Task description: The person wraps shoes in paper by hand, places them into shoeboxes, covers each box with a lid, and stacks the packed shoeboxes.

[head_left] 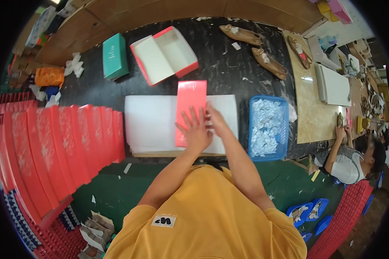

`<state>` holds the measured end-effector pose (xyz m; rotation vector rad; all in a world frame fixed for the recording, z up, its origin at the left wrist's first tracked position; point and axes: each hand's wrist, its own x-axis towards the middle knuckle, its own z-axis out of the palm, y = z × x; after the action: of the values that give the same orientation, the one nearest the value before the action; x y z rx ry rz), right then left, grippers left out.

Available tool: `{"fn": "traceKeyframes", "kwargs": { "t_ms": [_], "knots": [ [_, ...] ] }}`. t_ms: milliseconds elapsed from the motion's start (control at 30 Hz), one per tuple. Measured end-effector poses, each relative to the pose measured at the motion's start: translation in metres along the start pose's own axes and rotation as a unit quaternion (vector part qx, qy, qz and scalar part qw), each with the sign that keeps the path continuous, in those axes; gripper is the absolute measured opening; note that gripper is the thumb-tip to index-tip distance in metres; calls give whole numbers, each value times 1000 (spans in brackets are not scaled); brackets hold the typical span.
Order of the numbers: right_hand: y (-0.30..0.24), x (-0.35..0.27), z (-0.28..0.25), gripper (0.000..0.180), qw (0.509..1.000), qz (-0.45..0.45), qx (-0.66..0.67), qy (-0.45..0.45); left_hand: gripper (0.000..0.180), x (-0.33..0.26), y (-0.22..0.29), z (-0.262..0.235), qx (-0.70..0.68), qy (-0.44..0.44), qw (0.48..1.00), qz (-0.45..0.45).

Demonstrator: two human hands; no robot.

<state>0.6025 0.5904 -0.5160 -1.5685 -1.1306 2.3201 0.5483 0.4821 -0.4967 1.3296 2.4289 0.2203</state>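
Observation:
A closed red shoe box (190, 96) lies lengthwise on a stack of white paper sheets (149, 123) at the middle of the table. My left hand (197, 132) rests flat on the lid's lower half, fingers spread open. At the box's right side is my right hand (218, 121), closed about its edge; its fingers are partly hidden and slightly blurred. Just right of the paper stands a blue plastic basket (249, 129) full of small pale-blue and white packets (266, 125).
Stacked red boxes (65, 142) fill the left side. Behind the paper are a teal box (115, 56) and an open red-edged box (183, 49). Brown flat shoes (270, 63) lie at the back right. A co-worker (345, 162) handles a shoe at the far right.

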Motion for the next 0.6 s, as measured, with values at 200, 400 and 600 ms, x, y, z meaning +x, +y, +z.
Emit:
{"fn": "traceKeyframes", "kwargs": {
  "t_ms": [200,400,600],
  "knots": [
    [-1,56,-43,52,890,-248,-371,92,101,11,-3,20,118,-9,993,11],
    [-187,183,-280,26,532,-419,-611,410,103,3,-38,-8,-113,119,975,-152],
    [-218,214,-438,45,583,-270,-736,214,106,-26,-63,-144,-154,129,963,-178]
  ]
}}
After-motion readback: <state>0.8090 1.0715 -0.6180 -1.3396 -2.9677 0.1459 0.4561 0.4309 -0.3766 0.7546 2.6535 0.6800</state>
